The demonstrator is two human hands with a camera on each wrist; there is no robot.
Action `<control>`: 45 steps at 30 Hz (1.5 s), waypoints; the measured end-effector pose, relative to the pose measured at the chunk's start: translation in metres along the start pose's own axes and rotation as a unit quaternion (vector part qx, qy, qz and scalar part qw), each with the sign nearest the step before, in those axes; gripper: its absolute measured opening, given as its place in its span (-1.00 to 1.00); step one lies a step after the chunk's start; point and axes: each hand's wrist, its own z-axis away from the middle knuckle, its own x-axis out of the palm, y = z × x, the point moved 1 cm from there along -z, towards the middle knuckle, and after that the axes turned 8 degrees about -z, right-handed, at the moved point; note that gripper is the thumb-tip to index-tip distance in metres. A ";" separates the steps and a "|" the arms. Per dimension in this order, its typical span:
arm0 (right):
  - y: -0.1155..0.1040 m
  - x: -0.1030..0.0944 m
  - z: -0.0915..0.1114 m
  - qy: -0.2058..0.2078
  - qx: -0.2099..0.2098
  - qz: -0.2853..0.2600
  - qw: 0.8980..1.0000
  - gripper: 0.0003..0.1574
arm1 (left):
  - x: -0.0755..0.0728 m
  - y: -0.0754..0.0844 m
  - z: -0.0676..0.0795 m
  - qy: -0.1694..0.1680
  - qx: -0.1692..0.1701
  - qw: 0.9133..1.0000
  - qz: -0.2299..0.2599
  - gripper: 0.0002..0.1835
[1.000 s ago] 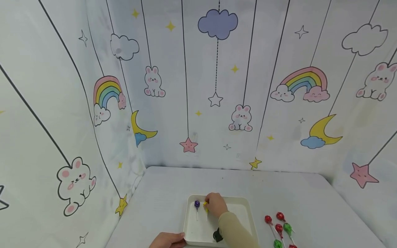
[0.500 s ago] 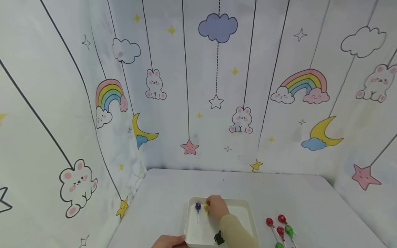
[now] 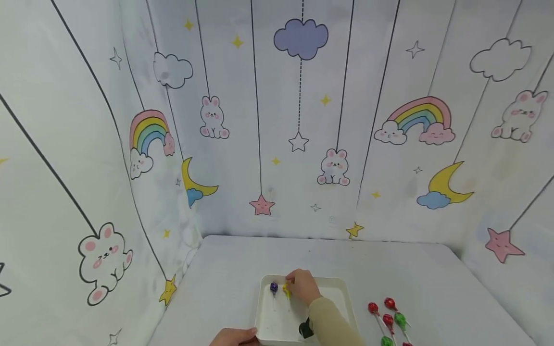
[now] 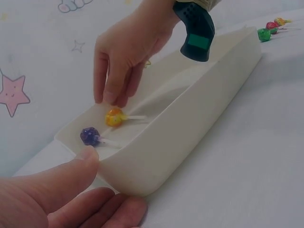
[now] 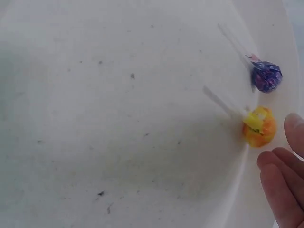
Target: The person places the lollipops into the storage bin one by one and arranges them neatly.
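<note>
One purple lollipop (image 3: 274, 287) and, just right of it, one yellow-orange lollipop (image 5: 260, 128) lie in far left part of white tray (image 3: 274, 324). Your right hand (image 3: 304, 287) is just beside yellow-orange one, seemingly not touching, grasping nothing. Your left hand (image 3: 234, 337) grips near left corner of tray. Step in hand looks like setting lollipops side by side; next move probably calls for lifting right hand clear, then fetching one of red and green lollipops (image 3: 388, 319) right of tray.

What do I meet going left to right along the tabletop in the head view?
Left hand, purple lollipop, yellow-orange lollipop, right hand, leftmost red lollipop, upper green lollipop. Left out for overlap: tray, other lollipops.
</note>
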 end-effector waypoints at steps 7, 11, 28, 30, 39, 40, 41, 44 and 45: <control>0.006 -0.046 0.010 -0.016 -0.009 -0.114 0.993 -0.69 | 0.000 0.001 -0.001 0.009 -0.006 1.000 -0.022 -0.45; 0.025 -0.082 0.019 -0.004 0.002 -0.150 0.989 -0.69 | -0.001 0.001 -0.001 0.019 -0.010 0.999 -0.041 -0.44; 0.173 -0.235 0.081 0.035 0.077 -0.017 0.996 -0.62 | -0.004 -0.002 -0.004 0.020 -0.020 0.999 -0.046 -0.40; 0.183 -0.235 0.085 0.020 0.088 -0.014 0.996 -0.64 | -0.003 -0.002 -0.004 0.016 -0.020 0.999 -0.040 -0.41; 0.194 -0.213 0.083 -0.051 0.134 -0.007 0.990 -0.66 | 0.000 0.000 -0.002 0.012 -0.016 1.000 -0.020 -0.42; 0.194 -0.212 0.083 -0.057 0.135 -0.008 0.989 -0.65 | 0.000 0.000 -0.001 0.012 -0.015 1.000 -0.020 -0.43; 0.193 -0.210 0.082 -0.062 0.137 -0.011 0.989 -0.64 | 0.000 0.000 -0.001 0.012 -0.016 1.000 -0.020 -0.42; 0.191 -0.205 0.082 -0.075 0.130 -0.004 0.989 -0.62 | 0.001 0.000 0.000 0.010 -0.014 1.000 -0.020 -0.42; 0.191 -0.204 0.082 -0.076 0.127 0.003 0.989 -0.62 | 0.001 0.000 0.001 0.007 -0.014 1.000 -0.019 -0.41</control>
